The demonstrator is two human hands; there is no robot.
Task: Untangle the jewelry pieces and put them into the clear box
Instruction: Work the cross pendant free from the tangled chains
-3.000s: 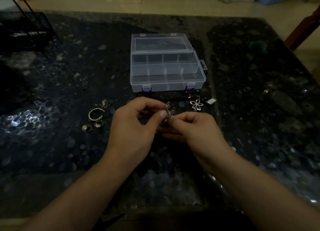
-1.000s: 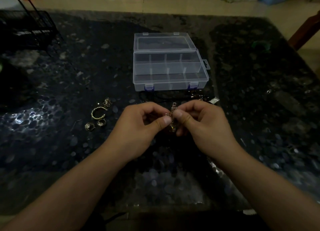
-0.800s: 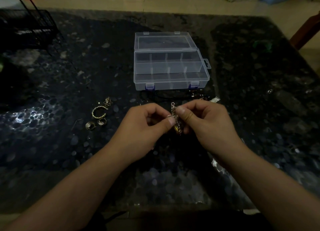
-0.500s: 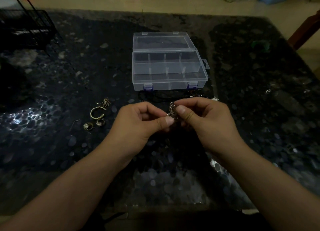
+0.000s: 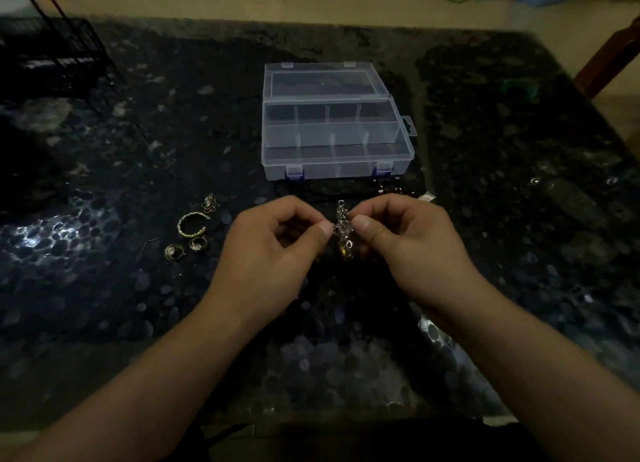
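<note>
Left hand [image 5: 273, 250] and right hand [image 5: 412, 243] raised together, curled fingers [image 5: 323, 226] pinching tangled chain [image 5: 343, 231]

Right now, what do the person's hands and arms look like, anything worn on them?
Both forearms are bare as far as the frame shows, with no sleeves in view. The left hand and right hand wear no gloves, and no rings, watch or bracelet show on the fingers or wrists. The thumbnails are short and unpainted. The light is dim, so finer marks cannot be made out.

flower charm now hidden, right hand [image 5: 412, 246] moved up level with left hand [image 5: 273, 250]
</note>
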